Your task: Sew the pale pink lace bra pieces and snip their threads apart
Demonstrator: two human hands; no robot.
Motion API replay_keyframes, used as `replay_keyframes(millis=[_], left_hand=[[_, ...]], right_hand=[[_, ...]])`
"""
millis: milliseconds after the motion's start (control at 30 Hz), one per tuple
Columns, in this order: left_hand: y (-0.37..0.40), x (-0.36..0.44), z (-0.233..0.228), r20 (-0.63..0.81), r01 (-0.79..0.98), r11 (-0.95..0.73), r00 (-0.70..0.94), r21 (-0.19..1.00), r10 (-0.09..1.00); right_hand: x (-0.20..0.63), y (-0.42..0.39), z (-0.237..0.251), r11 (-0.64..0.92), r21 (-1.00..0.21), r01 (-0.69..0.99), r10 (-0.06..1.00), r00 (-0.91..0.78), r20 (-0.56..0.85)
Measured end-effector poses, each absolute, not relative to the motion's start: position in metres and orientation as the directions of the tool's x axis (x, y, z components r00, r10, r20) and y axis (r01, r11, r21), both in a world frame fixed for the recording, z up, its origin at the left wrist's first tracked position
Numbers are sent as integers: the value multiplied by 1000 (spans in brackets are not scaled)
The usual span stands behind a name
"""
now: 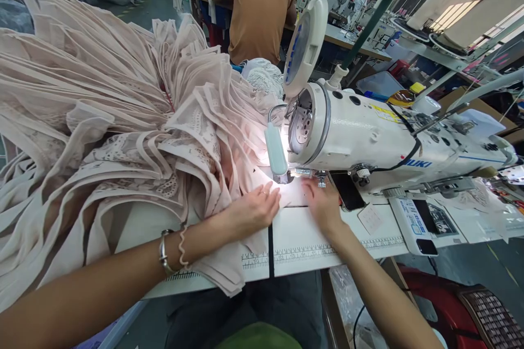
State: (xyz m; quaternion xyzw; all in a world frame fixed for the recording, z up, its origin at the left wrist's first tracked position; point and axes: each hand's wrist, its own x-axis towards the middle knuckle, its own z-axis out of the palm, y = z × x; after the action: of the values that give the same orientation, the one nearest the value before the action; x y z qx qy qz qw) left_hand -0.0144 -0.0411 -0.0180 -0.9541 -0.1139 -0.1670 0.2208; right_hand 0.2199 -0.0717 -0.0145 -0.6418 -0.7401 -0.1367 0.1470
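Left hand [254,208] flat, fingers spread, pressing pale pink lace-trimmed fabric [229,185] onto white ruled table [303,240]. Right hand [322,202] palm-down, loosely open, gripping nothing, just right of fabric edge. Needle area of white sewing machine [368,136] directly beyond, between both hands. Fabric bulk trails far left.

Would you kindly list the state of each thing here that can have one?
Left hand: open, flat on the pale pink lace fabric.
Right hand: open, fingers by the needle area.
White sewing machine: its lamp lit.
Pale pink lace fabric: heaped in folds.
Black phone: screen dark.
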Motion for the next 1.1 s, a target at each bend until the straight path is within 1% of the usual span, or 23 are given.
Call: replay_keyframes(millis=[67,133,233,300,367,467,600,667,700,800,900,1000,1067,1100], left_hand=[[-55,-8,-21,359,264,-860,928,-437,103],[-63,-5,-23,366,289,-838,923,-463,117],[-60,-7,-23,371,401,-799,896,-448,242],[-53,-9,-21,365,442,-781,884,-442,293],[-46,-11,-18,361,441,-780,885,-445,295],[-43,-11,-18,370,443,-785,881,-432,294],[-45,-11,-19,388,444,-804,874,-395,292],[-45,-11,-20,397,447,-813,869,-373,295],[-45,-11,-20,402,447,-818,867,-362,296],[-44,-10,-19,394,449,-830,865,-332,310],[-45,-9,-19,380,456,-835,864,-308,332],[-46,-9,-21,392,452,-846,859,-283,328],[-44,-9,-22,408,441,-863,855,-245,321],[-43,-10,-22,415,444,-872,847,-207,332]], right_hand=[[201,-85,-18,277,-25,961,881,-243,407],[191,-89,-19,321,-71,945,862,-260,436],[193,-84,-20,283,-149,947,854,-178,489],[199,-80,-21,279,-171,945,849,-160,504],[202,-77,-23,277,-136,951,835,-168,523],[199,-79,-24,259,-17,966,801,-205,563],[191,-82,-21,244,115,963,799,-267,539],[188,-83,-16,215,154,964,830,-264,491],[187,-83,-13,195,174,965,859,-254,444],[183,-81,1,106,250,962,960,-164,227],[176,-75,16,21,294,956,998,-36,46],[165,-66,22,-15,279,960,998,30,-48],[158,-61,19,-9,236,972,997,28,-77],[154,-59,16,-5,203,979,997,22,-78]])
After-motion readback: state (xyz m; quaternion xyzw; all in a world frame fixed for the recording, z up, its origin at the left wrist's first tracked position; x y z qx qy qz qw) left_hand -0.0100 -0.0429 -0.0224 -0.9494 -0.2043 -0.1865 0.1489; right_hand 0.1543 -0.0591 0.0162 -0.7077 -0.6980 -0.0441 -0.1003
